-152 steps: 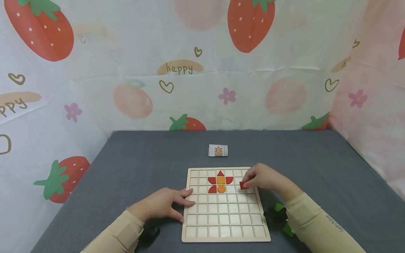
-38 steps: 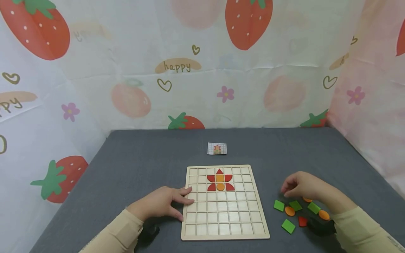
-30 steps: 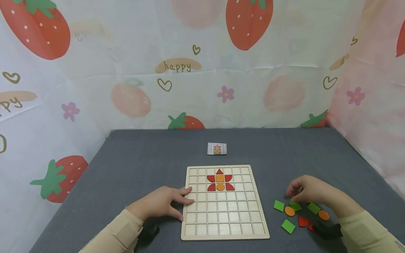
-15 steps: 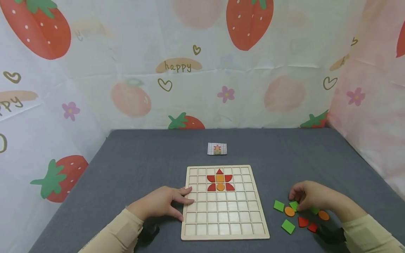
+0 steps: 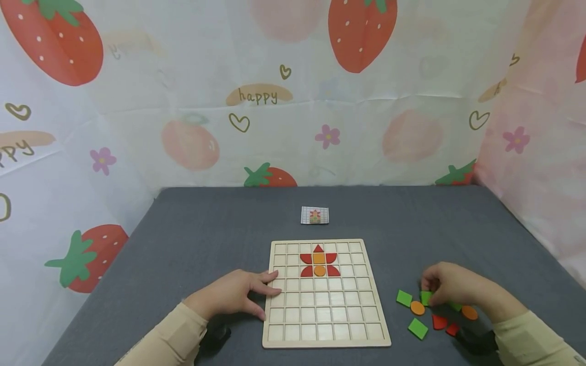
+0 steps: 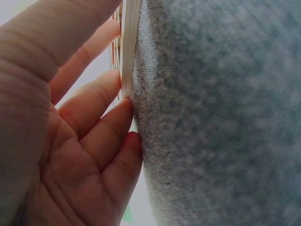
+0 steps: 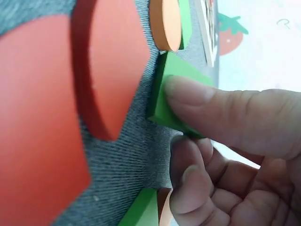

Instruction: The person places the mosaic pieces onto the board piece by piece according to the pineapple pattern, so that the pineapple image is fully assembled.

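My left hand rests at the left edge of the wooden grid board, fingertips over its rim and thumb along its side. In the left wrist view the fingers touch the board's edge. On the board, red pieces surround an orange square and an orange disc. Right of the board, my right hand pinches a green square tile among loose pieces. The right wrist view has the thumb flat on that tile, with curled fingers by its far edge.
Green squares, orange discs and red pieces lie loose around the right hand on the grey cloth table. Behind the board lies a small pattern card. A strawberry-print curtain stands behind the table.
My right hand set a red piece beside the orange disc, moved right to the loose pieces, then lowered onto a green tile and tilted it slightly. The left hand stayed on the board.
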`<state>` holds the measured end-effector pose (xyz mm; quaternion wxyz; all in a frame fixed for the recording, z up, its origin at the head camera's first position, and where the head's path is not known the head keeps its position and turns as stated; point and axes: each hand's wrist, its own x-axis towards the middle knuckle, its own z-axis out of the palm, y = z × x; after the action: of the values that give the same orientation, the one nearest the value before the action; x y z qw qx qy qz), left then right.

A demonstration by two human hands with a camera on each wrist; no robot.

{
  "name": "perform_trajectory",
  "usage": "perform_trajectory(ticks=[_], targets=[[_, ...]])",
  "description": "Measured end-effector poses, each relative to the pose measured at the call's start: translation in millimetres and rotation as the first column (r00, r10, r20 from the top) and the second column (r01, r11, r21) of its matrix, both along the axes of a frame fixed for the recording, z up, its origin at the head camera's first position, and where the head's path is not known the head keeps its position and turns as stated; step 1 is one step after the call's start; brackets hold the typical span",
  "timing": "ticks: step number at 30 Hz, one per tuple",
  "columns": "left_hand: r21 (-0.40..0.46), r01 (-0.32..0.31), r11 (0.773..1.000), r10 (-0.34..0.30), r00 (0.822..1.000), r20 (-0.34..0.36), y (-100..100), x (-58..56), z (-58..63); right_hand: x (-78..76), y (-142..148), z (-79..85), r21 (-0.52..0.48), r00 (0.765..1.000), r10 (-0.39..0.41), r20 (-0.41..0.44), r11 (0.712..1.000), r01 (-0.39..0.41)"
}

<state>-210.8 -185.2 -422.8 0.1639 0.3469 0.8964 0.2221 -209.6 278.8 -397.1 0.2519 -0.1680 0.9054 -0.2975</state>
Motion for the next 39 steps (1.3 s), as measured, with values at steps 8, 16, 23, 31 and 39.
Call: perform_trajectory(ticks=[8, 16, 23, 31, 39], targets=[[-0.003, 0.007, 1.0, -0.007, 1.0, -0.009, 0.2, 0.6, 1.7, -5.7, 0.6, 4.6, -0.05, 0.997, -0.07, 0.046, 0.996, 0.072], [-0.009, 0.009, 1.0, -0.009, 1.0, -0.016, 0.4, 2.0, 2.3, -11.5, -13.9, 9.4, -0.089, 0.997, -0.079, 0.008, 0.993, 0.079], [-0.002, 0.008, 1.0, -0.008, 1.0, -0.016, 0.6, 2.3, 3.1, -16.2, -34.6, 14.3, -0.123, 0.995, -0.064, -0.079, 0.991, 0.054], [-0.003, 0.01, 1.0, -0.01, 1.0, -0.021, 0.9, 1.4, 2.2, -25.3, -56.2, 14.3, -0.168, 0.993, -0.066, -0.095, 0.985, 0.049], [0.001, 0.003, 1.0, -0.003, 1.0, -0.012, 1.0, 1.7, 2.3, -32.2, -91.7, 7.6, -0.225, 0.992, -0.08, -0.099, 0.973, 0.056]])
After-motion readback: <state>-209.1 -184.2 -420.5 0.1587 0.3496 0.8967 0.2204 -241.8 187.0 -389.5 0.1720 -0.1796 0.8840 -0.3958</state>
